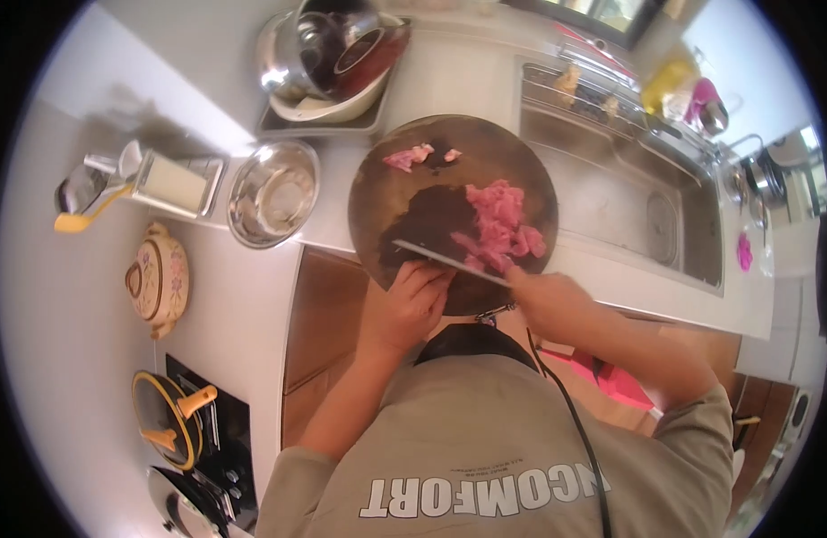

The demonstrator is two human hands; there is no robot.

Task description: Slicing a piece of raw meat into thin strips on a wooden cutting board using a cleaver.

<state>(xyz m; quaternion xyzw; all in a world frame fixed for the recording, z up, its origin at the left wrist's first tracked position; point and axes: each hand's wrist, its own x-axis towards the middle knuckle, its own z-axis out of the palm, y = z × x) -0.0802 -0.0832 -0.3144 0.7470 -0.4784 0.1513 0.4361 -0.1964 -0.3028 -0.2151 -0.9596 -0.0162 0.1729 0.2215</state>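
Note:
My right hand (548, 302) grips a kitchen knife (453, 261) near the front of a round wooden chopping board (534, 161). The blade points left and slants across the board, seen nearly edge-on. Just below the blade, my left hand (418, 299) rests at the board's front edge with its fingers curled; whatever may lie under them is hidden. A heap of cut raw pink meat (499, 215) lies on the board's right half, beyond the knife. Two smaller scraps of pale pink meat (409, 158) sit towards the far edge. The board's middle looks dark and wet.
Left of the board stands a steel bowl (273, 195); pots and basins (332, 67) are stacked behind it. A steel sink (622, 202) lies to the right. On the left counter are a flowered lidded pot (159, 279) and a lidded pan (168, 420) on the hob.

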